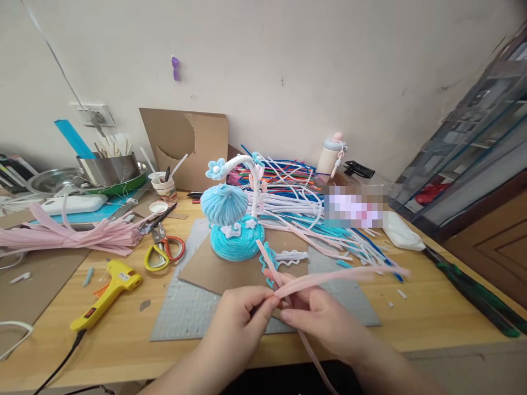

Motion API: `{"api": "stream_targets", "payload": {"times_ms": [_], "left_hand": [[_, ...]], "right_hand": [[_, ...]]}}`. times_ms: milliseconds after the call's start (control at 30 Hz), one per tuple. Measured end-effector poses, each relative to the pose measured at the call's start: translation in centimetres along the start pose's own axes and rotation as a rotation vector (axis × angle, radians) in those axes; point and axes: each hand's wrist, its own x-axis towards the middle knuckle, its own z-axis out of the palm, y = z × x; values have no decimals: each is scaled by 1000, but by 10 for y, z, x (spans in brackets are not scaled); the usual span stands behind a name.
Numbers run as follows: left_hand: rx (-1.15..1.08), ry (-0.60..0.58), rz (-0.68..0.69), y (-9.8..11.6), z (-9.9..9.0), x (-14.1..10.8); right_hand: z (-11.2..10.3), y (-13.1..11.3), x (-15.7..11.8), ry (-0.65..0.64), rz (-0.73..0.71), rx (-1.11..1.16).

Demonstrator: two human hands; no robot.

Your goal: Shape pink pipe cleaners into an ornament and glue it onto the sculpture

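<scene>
Pink pipe cleaners [329, 276] cross between my two hands above the front of the table. My left hand [242, 312] pinches them where they cross, thumb and forefinger pressed together. Close beside it, my right hand [321, 315] has its fingers closed round the same strands. One end points up and away, another runs right and looks blurred, and one hangs down toward my lap. Just beyond my hands stands a lamp-shaped pipe cleaner craft with a blue pleated shade [224, 206], a white curved stem [254, 192] and a round turquoise base [236, 241].
A yellow glue gun [107, 291] and scissors [162, 252] lie at left, near a pink pipe cleaner bundle [82, 230]. Under the craft are cardboard [218, 274] and a grey cutting mat [177, 307]. Loose pipe cleaners [288, 206] spread behind; green-handled shears [473, 291] lie right.
</scene>
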Motion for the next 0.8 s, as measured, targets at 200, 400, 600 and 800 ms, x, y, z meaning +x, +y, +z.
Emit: {"api": "stream_targets", "payload": {"times_ms": [200, 400, 600, 800], "left_hand": [[47, -169, 28, 5, -1, 3], [-122, -27, -73, -12, 2, 5], [-420, -100, -213, -16, 8, 11], [-408, -31, -241, -16, 4, 13]], "right_hand": [[4, 5, 7, 59, 55, 277], [4, 2, 11, 21, 69, 235], [9, -2, 15, -62, 51, 191], [3, -5, 15, -17, 10, 152]]}}
